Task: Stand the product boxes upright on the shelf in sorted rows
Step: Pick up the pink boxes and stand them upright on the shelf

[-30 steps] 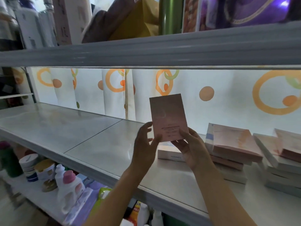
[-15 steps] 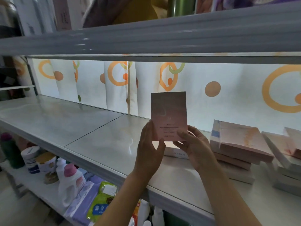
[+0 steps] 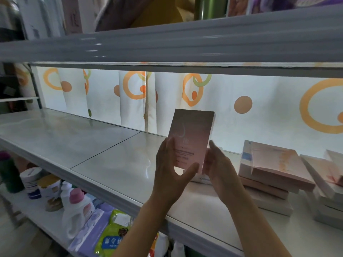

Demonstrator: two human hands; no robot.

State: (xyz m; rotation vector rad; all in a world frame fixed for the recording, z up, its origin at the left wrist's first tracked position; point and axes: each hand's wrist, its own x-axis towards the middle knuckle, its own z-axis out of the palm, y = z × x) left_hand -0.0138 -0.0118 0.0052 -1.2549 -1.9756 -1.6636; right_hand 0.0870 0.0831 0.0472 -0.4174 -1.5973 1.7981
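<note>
Both hands, left hand (image 3: pixel 171 169) and right hand (image 3: pixel 220 166), clasp the pink box (image 3: pixel 191 140) by its lower edges; likely light, stiff cardboard.

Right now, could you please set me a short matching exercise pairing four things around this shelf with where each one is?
Things:
1. pink box
2. stacked boxes
3. pink-capped bottle
4. green pouch

Places:
A. lying flat on the shelf, right side
B. lower shelf, standing left of the purple pack
C. held upright between the left hand and right hand
D. lower shelf, just right of the purple pack

Pairs: 1-C, 2-A, 3-B, 4-D
</note>
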